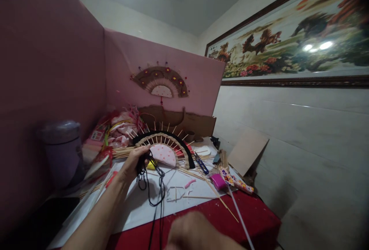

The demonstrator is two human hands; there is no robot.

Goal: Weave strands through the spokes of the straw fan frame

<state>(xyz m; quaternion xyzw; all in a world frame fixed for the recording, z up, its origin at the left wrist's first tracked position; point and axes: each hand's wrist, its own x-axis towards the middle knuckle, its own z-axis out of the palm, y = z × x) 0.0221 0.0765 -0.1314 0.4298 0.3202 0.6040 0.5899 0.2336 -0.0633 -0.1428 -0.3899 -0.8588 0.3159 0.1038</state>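
My left hand (137,162) is closed around a loose bundle of black cord (163,188), whose loops hang down over the white sheet. Its fingertips are at the left end of a half-round fan (164,154); whether they also grip it I cannot tell. The fan has thin wooden sticks, a braided tan band, a black outer band (188,154) and a white centre with pink dots. My right hand (191,229) is low at the front edge, smeared by motion, its fingers unclear. Strands of the cord run down just left of it.
Blue-handled snips (201,163) lie right of the fan, near a magenta packet (218,181) and floral fabric (236,181). Thin sticks (221,200) are scattered over the white sheet (129,215). A lidded cup (62,154) stands left. A finished-looking fan (162,83) hangs on the pink board.
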